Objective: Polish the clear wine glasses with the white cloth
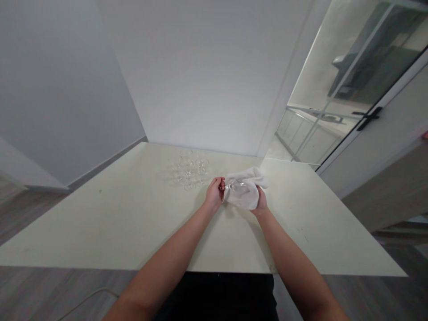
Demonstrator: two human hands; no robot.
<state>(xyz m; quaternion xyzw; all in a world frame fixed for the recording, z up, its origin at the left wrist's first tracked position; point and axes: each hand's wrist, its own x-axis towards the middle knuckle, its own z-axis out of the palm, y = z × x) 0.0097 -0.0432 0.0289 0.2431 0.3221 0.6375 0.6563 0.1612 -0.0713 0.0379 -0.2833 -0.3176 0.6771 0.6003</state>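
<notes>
My left hand (215, 192) is closed in a pinch on the base end of a clear glass (236, 189) that lies tilted between my hands above the table. My right hand (260, 203) is mostly hidden under a white cloth (246, 189), which it grips and wraps around the bowl of the glass. Both hands hover just over the middle of the pale table (133, 223).
A cluster of several clear glasses (189, 170) stands on the table just behind and left of my hands. A white wall rises behind the table. At the right are a glass partition and a white door with a black handle (368, 117).
</notes>
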